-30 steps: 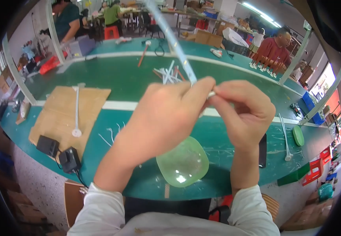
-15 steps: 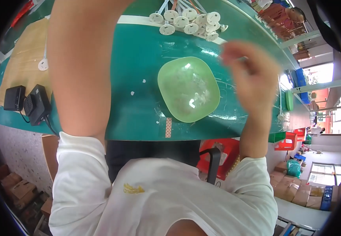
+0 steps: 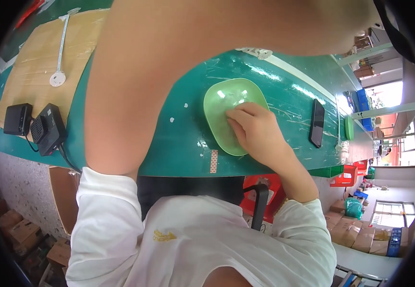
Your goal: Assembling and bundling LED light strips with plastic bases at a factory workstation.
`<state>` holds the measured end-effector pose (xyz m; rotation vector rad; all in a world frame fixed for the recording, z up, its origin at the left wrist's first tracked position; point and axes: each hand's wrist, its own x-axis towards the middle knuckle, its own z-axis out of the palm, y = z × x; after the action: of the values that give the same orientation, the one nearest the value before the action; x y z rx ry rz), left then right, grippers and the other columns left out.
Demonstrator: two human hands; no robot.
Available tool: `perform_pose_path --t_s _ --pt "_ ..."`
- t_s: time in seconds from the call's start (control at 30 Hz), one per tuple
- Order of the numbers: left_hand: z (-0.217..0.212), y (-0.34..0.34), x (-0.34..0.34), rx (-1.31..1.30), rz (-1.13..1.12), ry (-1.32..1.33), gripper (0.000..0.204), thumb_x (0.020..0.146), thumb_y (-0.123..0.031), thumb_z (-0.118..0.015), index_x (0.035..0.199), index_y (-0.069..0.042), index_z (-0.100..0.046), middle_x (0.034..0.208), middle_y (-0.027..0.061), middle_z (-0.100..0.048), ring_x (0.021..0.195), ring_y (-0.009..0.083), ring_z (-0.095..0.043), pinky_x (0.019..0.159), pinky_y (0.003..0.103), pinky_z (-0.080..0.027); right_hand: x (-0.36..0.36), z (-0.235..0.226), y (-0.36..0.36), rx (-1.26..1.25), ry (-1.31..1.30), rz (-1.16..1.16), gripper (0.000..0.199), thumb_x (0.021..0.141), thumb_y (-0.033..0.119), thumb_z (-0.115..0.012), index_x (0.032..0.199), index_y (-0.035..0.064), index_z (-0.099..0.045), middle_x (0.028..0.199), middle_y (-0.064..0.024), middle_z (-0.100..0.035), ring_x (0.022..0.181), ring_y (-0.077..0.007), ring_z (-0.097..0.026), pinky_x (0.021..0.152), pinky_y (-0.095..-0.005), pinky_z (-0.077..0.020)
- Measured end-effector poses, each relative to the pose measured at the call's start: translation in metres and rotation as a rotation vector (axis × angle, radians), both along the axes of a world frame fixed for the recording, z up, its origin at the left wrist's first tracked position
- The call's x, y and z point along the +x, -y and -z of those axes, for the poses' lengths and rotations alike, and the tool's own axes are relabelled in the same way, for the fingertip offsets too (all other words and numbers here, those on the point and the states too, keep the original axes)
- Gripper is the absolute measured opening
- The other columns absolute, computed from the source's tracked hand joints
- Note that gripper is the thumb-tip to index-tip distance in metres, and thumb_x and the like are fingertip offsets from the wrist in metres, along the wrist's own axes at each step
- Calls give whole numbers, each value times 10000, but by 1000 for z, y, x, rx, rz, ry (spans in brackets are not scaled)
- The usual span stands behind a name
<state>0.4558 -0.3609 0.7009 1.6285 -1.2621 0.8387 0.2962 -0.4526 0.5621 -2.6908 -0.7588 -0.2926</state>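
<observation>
Right hand (image 3: 257, 134) in the pale green bowl (image 3: 226, 103), fingers (image 3: 238, 115) curled together and dipped toward the bottom, knuckles up; possibly pinched on some small piece, though nothing shows between the fingertips, so cannot tell what, if anything, is gripped. Bowl flat on the green bench (image 3: 179, 138), near the front edge at about five o'clock from the brown mat (image 3: 30, 57), within easy reach of the seated body. Left forearm (image 3: 179, 62) raised across the view toward one o'clock, hand out of frame. At nine o'clock, two black adapters (image 3: 35, 126); at three o'clock of the bowl, a dark phone (image 3: 317, 123) lying flat.
</observation>
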Motion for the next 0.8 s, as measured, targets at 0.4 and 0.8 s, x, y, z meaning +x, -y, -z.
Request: perform_pose_path --t_s 0.4,0.8 --pt "3 -62 -27 57 31 42 211 781 -55 -714 981 -31 -653 730 111 -652 638 221 -658 593 291 -490 10 -14 6 93 -120 14 116 774 35 -710 882 20 -670 822 -132 -653 719 -289 -658 645 -346 -532" --pt "11 -109 -74 122 25 31 193 790 -72 -714 965 -25 -647 714 111 -655 634 216 -660 591 289 -491 35 -6 -7 320 -292 62 109 801 -18 -667 909 -14 -656 772 -126 -657 682 -228 -651 639 -297 -516"
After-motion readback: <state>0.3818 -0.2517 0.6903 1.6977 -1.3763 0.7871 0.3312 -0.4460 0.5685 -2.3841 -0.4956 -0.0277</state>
